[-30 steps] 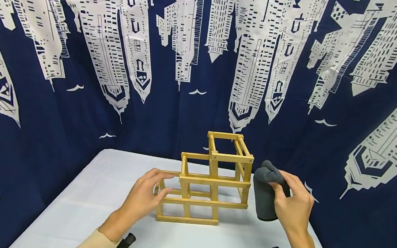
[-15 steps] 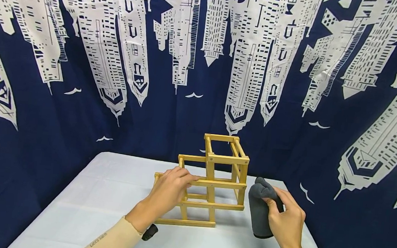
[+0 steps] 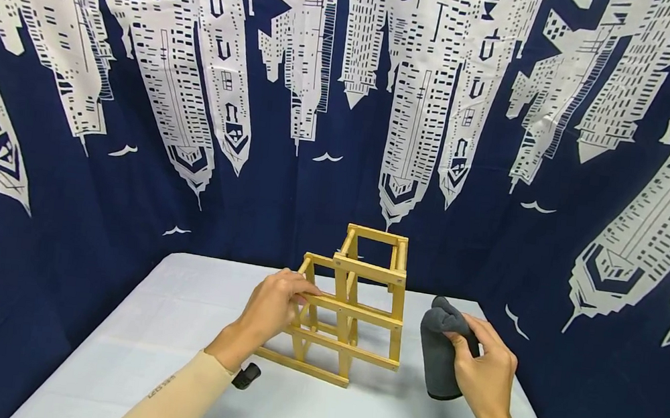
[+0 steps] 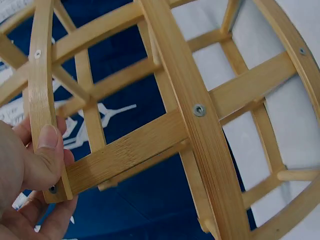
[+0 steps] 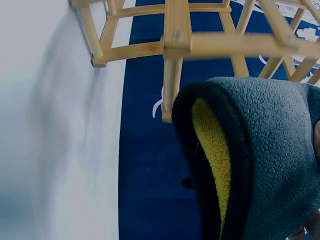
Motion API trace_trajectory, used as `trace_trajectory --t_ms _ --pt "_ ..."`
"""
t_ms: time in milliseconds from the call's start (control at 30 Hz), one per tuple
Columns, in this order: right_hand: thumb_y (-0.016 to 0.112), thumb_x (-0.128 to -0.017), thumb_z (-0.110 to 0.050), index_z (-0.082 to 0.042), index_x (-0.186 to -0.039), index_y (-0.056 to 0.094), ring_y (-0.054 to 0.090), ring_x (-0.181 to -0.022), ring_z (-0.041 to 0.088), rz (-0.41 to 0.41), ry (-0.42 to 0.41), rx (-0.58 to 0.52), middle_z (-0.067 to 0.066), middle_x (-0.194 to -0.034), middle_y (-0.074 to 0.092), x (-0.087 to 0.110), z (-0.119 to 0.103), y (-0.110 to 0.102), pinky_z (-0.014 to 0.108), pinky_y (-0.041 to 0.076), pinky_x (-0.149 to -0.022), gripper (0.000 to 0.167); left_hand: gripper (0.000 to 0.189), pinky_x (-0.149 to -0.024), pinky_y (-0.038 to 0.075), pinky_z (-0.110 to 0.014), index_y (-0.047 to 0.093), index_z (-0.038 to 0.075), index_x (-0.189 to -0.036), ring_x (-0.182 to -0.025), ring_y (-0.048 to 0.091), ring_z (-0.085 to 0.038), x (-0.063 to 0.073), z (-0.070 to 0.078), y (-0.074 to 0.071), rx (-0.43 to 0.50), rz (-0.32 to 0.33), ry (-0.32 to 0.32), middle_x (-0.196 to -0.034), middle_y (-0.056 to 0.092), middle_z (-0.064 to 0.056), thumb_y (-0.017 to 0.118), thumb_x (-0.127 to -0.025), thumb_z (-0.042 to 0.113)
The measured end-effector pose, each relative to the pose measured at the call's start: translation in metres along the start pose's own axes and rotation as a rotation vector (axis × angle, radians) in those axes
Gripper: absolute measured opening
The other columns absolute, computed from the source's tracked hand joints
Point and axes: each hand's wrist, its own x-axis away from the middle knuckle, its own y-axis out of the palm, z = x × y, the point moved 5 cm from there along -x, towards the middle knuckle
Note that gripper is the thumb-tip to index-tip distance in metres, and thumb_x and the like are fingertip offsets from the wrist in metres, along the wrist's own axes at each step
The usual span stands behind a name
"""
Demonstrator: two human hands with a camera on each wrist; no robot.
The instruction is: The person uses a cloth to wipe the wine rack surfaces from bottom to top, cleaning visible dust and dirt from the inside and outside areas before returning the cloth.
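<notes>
A stepped rack of light wooden slats [image 3: 369, 318] stands on the white table, turned at an angle. My left hand [image 3: 271, 304] grips one of its slats at the left; in the left wrist view the thumb [image 4: 46, 150] presses the slat's end while fingers curl behind. To the right of the rack, my right hand [image 3: 486, 368] pinches a folded grey cloth [image 3: 441, 354] that hangs above the table. Seen from the right wrist, the fluffy cloth [image 5: 275, 150] shows a dark edge and a yellow inner side. It is apart from the rack in the head view.
The white table [image 3: 179, 315] runs to a back edge behind the rack. A dark blue curtain [image 3: 273, 216] printed with white upside-down buildings hangs behind and at both sides. Black wrist-camera mounts [image 3: 246, 375] show near both wrists.
My left hand has moved from beside the rack onto a slat, and the rack has turned, its right side coming nearer. The right hand with the cloth has shifted slightly left and down.
</notes>
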Motion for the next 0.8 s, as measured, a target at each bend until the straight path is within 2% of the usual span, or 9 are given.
trace_trajectory --t_ms 133,300,433,500,567,633,733,800 --pt "0.098 -0.084 0.011 -0.001 -0.122 0.089 0.061 -0.112 -0.03 -0.012 0.015 -0.005 0.017 -0.113 0.088 0.003 0.0 0.003 -0.003 0.046 -0.101 0.04 0.044 -0.089 0.072 -0.038 0.093 0.014 -0.104 -0.102 0.079 -0.023 -0.001 -0.016 -0.004 0.046 -0.004 -0.016 -0.101 0.088 0.001 0.083 -0.088 -0.025" --pt "0.099 -0.085 0.008 -0.003 -0.122 0.089 0.061 -0.112 -0.031 -0.024 0.031 0.007 0.015 -0.114 0.089 0.006 0.002 0.007 -0.003 0.045 -0.099 0.04 0.049 -0.094 0.073 -0.044 0.091 0.013 -0.102 -0.109 0.08 -0.026 -0.001 -0.034 -0.008 0.088 0.028 0.015 -0.106 0.089 0.0 0.079 -0.085 -0.031" --pt "0.099 -0.085 0.007 -0.005 -0.121 0.09 0.062 -0.112 -0.03 -0.03 0.027 -0.003 0.014 -0.114 0.089 0.009 0.001 0.011 -0.003 0.046 -0.099 0.039 0.051 -0.097 0.072 -0.044 0.089 0.014 -0.104 -0.112 0.08 -0.026 0.0 -0.042 -0.012 0.114 0.03 0.037 -0.112 0.089 0.0 0.079 -0.083 -0.032" --pt "0.099 -0.085 0.008 -0.005 -0.12 0.09 0.063 -0.112 -0.029 -0.033 0.022 -0.01 0.013 -0.113 0.089 0.01 0.001 0.013 -0.003 0.047 -0.099 0.039 0.047 -0.1 0.071 -0.045 0.089 0.014 -0.109 -0.115 0.079 -0.026 0.002 -0.042 -0.014 0.121 0.016 0.039 -0.117 0.089 0.0 0.081 -0.088 -0.027" --pt "0.099 -0.084 0.008 -0.006 -0.12 0.09 0.064 -0.111 -0.028 -0.034 0.017 -0.014 0.012 -0.113 0.089 0.011 0.001 0.014 -0.003 0.047 -0.099 0.039 0.04 -0.104 0.07 -0.048 0.088 0.015 -0.117 -0.12 0.078 -0.027 0.006 -0.039 -0.018 0.117 0.006 0.021 -0.123 0.087 -0.002 0.084 -0.094 -0.018" --pt "0.099 -0.084 0.008 -0.006 -0.12 0.09 0.064 -0.111 -0.029 -0.036 0.024 -0.013 0.012 -0.113 0.09 0.013 0.001 0.015 -0.003 0.047 -0.099 0.039 0.033 -0.107 0.069 -0.05 0.087 0.015 -0.125 -0.124 0.077 -0.028 0.01 -0.032 -0.022 0.112 0.029 0.001 -0.129 0.085 -0.003 0.087 -0.099 -0.007" --pt "0.099 -0.084 0.008 -0.005 -0.12 0.09 0.063 -0.111 -0.029 -0.035 0.037 -0.003 0.011 -0.113 0.09 0.014 0.002 0.015 -0.003 0.047 -0.099 0.039 0.034 -0.11 0.067 -0.053 0.085 0.014 -0.132 -0.128 0.075 -0.03 0.012 -0.011 -0.029 0.085 0.141 0.011 -0.136 0.08 -0.007 0.093 -0.1 0.008" --pt "0.099 -0.085 0.008 -0.005 -0.12 0.09 0.062 -0.111 -0.03 -0.038 0.046 0.007 0.011 -0.113 0.09 0.015 0.003 0.016 -0.003 0.047 -0.099 0.039 0.04 -0.107 0.067 -0.053 0.084 0.014 -0.134 -0.128 0.074 -0.032 0.01 0.009 -0.034 0.059 0.244 0.065 -0.138 0.078 -0.009 0.097 -0.096 0.011"
